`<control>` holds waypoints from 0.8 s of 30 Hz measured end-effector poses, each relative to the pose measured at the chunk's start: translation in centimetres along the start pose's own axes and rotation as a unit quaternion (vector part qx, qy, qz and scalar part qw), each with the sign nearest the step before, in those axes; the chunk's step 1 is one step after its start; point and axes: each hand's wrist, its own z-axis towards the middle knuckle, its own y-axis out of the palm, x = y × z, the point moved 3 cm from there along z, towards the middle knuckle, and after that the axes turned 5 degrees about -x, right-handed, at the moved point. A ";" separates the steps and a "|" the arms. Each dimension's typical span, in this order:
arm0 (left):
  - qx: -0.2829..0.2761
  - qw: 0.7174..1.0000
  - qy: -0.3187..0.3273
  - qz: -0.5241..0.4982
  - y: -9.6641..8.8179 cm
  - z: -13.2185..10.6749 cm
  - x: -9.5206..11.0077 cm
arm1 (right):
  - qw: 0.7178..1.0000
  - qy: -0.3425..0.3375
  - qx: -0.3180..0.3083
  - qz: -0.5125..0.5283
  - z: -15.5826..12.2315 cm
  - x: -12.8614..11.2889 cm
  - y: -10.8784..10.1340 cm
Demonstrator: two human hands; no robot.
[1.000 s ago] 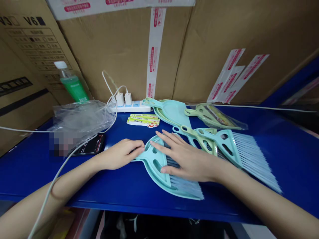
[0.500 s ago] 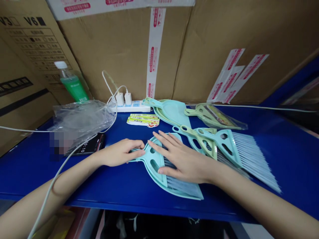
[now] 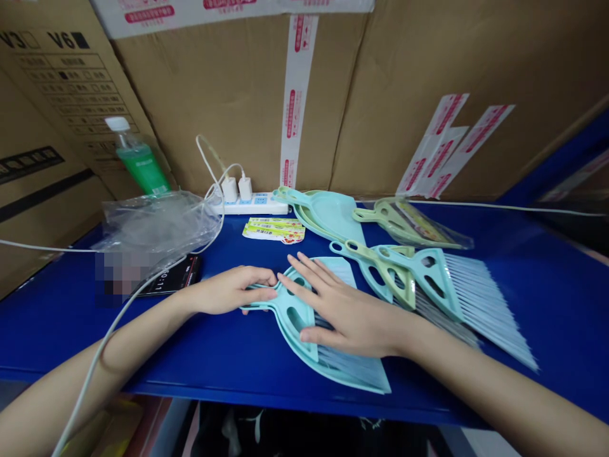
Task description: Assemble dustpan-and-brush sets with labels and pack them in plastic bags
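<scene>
A light-blue hand brush lies on top of a light-blue dustpan on the blue table. My left hand is closed round their handles, thumb and fingers pinching at the neck. Flat over the brush's bristles rests my right hand, its fingers stretched out and covering part of them. Right of it lie more brushes: a light-blue brush with pale bristles, and a green brush with grey bristles partly under it. Behind are stacked dustpans, blue over green.
A bagged green dustpan set lies at the back right. Label cards lie before a power strip with chargers. On the left are a crumpled plastic bag, a phone, a green-liquid bottle and a white cable. Cardboard boxes stand behind.
My right hand has shifted slightly left and down over the bristles. The front corner of the dustpan sits slightly lower. My left hand keeps its grip on the handles.
</scene>
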 end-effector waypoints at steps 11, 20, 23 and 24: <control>0.009 0.999 0.011 0.030 0.0 -0.1 0.6 | 1.000 0.008 -0.005 0.002 0.2 0.0 0.2; 0.006 1.000 0.009 0.018 0.0 -0.1 0.4 | 1.000 0.009 0.000 -0.004 0.1 -0.1 0.1; 0.006 1.000 0.009 0.017 0.0 -0.1 0.4 | 1.000 0.015 -0.004 -0.004 0.1 -0.1 0.0; 0.007 1.000 0.010 0.018 0.0 -0.1 0.4 | 1.000 0.017 -0.004 -0.003 0.1 -0.1 0.0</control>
